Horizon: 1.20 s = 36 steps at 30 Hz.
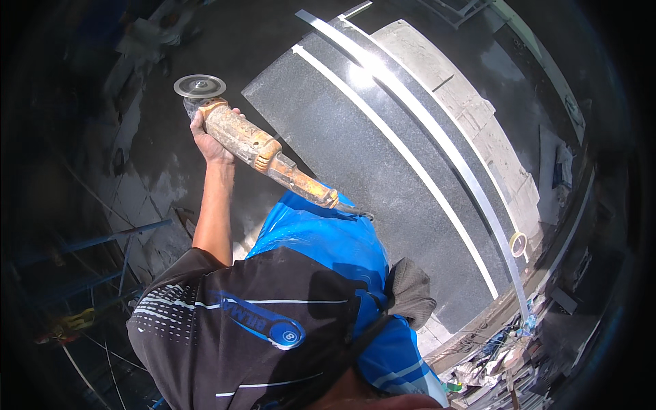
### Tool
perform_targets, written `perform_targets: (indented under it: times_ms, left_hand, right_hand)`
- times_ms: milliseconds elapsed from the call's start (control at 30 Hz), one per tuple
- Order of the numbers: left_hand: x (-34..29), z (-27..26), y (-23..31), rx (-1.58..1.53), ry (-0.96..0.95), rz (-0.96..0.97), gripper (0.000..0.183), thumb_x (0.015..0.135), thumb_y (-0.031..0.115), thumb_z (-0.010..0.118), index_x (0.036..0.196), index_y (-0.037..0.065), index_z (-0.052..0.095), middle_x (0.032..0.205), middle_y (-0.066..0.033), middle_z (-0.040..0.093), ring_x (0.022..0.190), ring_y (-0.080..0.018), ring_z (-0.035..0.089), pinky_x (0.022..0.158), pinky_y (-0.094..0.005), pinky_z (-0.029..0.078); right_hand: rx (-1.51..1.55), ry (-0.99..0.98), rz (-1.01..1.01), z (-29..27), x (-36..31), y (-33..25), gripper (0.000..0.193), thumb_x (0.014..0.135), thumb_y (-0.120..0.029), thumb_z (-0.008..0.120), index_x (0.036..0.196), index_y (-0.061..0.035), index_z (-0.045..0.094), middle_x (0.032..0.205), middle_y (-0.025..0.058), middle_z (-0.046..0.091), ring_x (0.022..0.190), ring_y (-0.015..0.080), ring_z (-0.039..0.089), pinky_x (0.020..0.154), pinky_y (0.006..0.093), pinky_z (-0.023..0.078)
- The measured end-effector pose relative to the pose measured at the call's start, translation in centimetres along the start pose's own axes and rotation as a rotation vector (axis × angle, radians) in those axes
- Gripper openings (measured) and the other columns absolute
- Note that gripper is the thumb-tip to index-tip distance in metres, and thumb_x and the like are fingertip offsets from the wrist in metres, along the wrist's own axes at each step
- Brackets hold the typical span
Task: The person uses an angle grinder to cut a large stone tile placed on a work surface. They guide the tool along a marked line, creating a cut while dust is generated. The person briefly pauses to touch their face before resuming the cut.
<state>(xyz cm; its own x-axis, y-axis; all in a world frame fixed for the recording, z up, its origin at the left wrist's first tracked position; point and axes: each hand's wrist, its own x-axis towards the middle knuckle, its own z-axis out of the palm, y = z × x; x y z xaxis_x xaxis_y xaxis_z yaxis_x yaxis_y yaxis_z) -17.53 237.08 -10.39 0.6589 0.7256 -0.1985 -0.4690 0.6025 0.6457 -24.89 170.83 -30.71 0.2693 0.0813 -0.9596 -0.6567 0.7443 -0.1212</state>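
1. the step looks like readying a disc grinder (237,134), held out left of the dark slab (355,157) that carries a metal bar (471,179).
2. the next move likely calls for a steady second grip toward the grinder's rear before its disc (199,86) touches anything.
3. the left hand (213,145) curls snugly around the grinder's front, forearm reaching forward.
4. the right hand is out of sight; i cannot tell its state.

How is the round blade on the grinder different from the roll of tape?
The blade is grey and thin; the tape roll is a pale yellow, thicker ring. The blade is fixed to the grinder in the left hand; nobody holds the tape roll, which is near the shiny metal bar. Both are round.
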Motion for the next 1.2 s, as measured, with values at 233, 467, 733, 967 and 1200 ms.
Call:
perform_targets:
  times_ms: [233,467,733,967,1200]
  left_hand:
    - [1.5,0.7,-1.5,-0.003,-0.091,-0.071,0.061,0.092,0.053,0.054,0.122,0.0,0.059,0.097,-0.0207,0.067,0.085,-0.0345,0.069,0.076,-0.0467,0.061]
    - [1.6,-2.4,0.7,0.029,-0.342,-0.219,0.064,0.092,0.054,0.059,0.126,0.0,0.062,0.11,-0.0241,0.068,0.098,-0.0369,0.069,0.085,-0.0482,0.06]
    - [2.9,-3.2,0.9,0.09,-0.356,-0.132,0.067,0.093,0.051,0.058,0.131,-0.004,0.057,0.114,-0.0243,0.065,0.101,-0.0334,0.063,0.092,-0.0465,0.053]
    - [3.5,-3.8,1.3,0.091,-0.312,-0.077,0.068,0.089,0.052,0.062,0.128,-0.004,0.058,0.113,-0.0251,0.066,0.102,-0.0358,0.065,0.092,-0.0483,0.054]
    - [4.1,-2.8,0.3,-0.02,-0.429,-0.17,0.071,0.089,0.053,0.064,0.132,-0.003,0.057,0.114,-0.0257,0.066,0.104,-0.0373,0.065,0.092,-0.0512,0.054]
  right_hand:
    - [0.119,-0.036,-0.056,1.2,0.9,2.0,0.071,0.105,-0.045,0.051,0.145,0.013,0.037,0.142,0.0274,0.052,0.133,0.0404,0.051,0.117,0.0526,0.039]
    - [0.389,0.046,-0.338,9.9,-1.2,4.4,0.075,0.106,-0.027,0.055,0.156,0.0079,0.011,0.156,0.0301,0.031,0.146,0.0458,0.032,0.123,0.0614,0.025]
    - [0.353,0.124,-0.329,10.8,-2.2,5.5,0.076,0.107,-0.027,0.051,0.156,0.0074,0.005,0.155,0.0355,0.025,0.145,0.0458,0.034,0.123,0.0591,0.027]
    - [-0.265,0.162,-0.148,12.8,-8.3,3.6,0.077,0.107,-0.058,0.033,0.121,0.0112,0.063,0.106,0.0261,0.072,0.103,0.0342,0.069,0.098,0.0458,0.05]
    - [0.209,0.008,-0.058,11.3,-4.7,4.6,0.078,0.104,-0.053,0.046,0.14,0.0142,0.034,0.138,0.0356,0.045,0.129,0.0422,0.051,0.111,0.0532,0.039]
